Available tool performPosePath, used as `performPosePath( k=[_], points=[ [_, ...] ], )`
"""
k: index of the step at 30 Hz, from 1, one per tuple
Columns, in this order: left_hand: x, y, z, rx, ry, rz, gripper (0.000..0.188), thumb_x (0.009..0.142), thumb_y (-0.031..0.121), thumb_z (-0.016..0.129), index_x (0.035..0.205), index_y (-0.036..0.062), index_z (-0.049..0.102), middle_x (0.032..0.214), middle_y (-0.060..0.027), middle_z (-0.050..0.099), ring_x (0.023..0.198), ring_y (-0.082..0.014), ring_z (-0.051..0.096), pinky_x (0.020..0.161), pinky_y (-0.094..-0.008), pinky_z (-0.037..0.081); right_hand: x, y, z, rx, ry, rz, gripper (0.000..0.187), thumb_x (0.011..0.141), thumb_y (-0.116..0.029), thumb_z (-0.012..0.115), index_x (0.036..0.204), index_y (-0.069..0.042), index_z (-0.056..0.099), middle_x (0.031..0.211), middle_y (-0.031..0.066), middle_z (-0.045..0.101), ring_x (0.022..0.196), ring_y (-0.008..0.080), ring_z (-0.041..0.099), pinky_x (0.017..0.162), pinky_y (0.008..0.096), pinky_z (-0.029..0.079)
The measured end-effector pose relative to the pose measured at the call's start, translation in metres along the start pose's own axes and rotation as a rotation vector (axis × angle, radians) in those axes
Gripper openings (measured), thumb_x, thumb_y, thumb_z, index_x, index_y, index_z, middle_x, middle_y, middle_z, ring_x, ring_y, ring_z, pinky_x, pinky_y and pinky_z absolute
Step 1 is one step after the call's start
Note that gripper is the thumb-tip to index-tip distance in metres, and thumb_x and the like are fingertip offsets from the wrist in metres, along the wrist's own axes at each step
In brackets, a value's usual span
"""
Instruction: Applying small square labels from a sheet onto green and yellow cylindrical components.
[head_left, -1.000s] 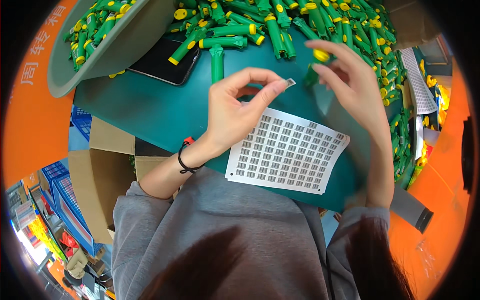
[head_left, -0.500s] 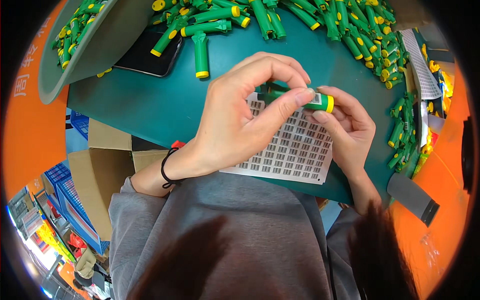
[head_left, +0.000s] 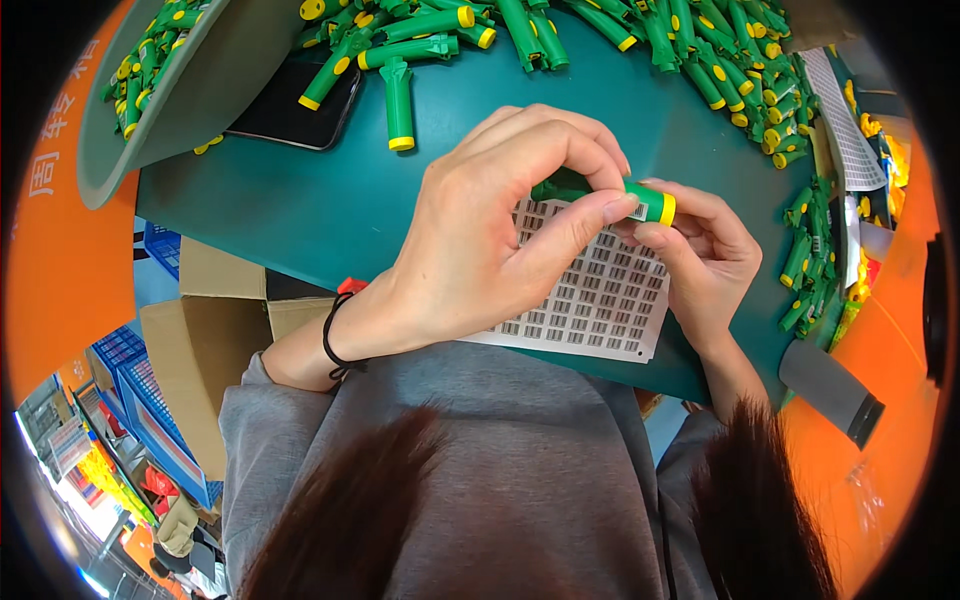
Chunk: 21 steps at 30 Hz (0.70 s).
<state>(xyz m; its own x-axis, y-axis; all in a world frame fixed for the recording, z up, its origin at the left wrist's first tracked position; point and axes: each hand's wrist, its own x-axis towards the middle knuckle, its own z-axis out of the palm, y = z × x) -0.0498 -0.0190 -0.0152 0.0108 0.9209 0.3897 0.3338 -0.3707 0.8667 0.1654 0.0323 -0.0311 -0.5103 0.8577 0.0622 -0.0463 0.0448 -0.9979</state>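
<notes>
A green plastic tube with a yellow end cap (head_left: 654, 204) is held between my two hands above the table. My left hand (head_left: 485, 225) pinches it with thumb and forefinger, right over a small white barcode label on its side. The fingers of my right hand (head_left: 712, 248) close round the yellow-capped end. Most of the tube's far end is hidden behind my left fingers. Below the hands lies a white sheet of barcode stickers (head_left: 590, 305), partly covered by my left hand.
Piles of similar green tubes (head_left: 690, 45) cover the back and right of the green table (head_left: 270, 210). One tube (head_left: 399, 105) lies apart near a black phone (head_left: 305, 100). A grey basin (head_left: 215, 90) holds more tubes at far left. A cardboard box (head_left: 185, 350) stands below left.
Both hands and the tube have shifted slightly to the right relative to the sheet. The grip on the tube is much the same, with the label still under my left thumb.
</notes>
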Motion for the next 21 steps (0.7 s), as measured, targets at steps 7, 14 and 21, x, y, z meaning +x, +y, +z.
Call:
performPosePath(
  k=[7,14,21],
  points=[
    [0.0,0.003,0.0,0.061,-0.001,0.019,0.011,0.085,0.001,0.074,0.094,0.0016,0.069,0.103,-0.0104,0.069,0.092,-0.0181,0.065,0.082,-0.0299,0.05,0.0,0.001,0.001,-0.005,-0.016,-0.021,0.034,0.086,0.007,0.074,0.118,0.009,0.064,0.108,0.0177,0.072,0.098,0.0195,0.072,0.088,0.0295,0.06],
    [-0.002,0.001,0.001,0.143,0.032,0.069,0.014,0.08,0.0,0.078,0.091,0.0034,0.069,0.1,-0.0094,0.07,0.09,-0.0193,0.066,0.082,-0.0303,0.051,-0.004,-0.003,0.0,-0.029,-0.017,0.008,0.034,0.085,0.006,0.075,0.117,0.009,0.065,0.107,0.0171,0.073,0.095,0.0183,0.072,0.086,0.028,0.06],
    [0.008,-0.011,0.007,-0.275,0.064,-0.299,0.015,0.091,0.009,0.072,0.102,0.0022,0.066,0.094,-0.0059,0.069,0.088,-0.0105,0.064,0.078,-0.0248,0.05,0.001,-0.003,-0.004,0.124,-0.042,0.116,0.034,0.081,0.009,0.073,0.115,0.008,0.066,0.096,0.0143,0.072,0.078,0.0182,0.07,0.074,0.0284,0.059]
  ],
)
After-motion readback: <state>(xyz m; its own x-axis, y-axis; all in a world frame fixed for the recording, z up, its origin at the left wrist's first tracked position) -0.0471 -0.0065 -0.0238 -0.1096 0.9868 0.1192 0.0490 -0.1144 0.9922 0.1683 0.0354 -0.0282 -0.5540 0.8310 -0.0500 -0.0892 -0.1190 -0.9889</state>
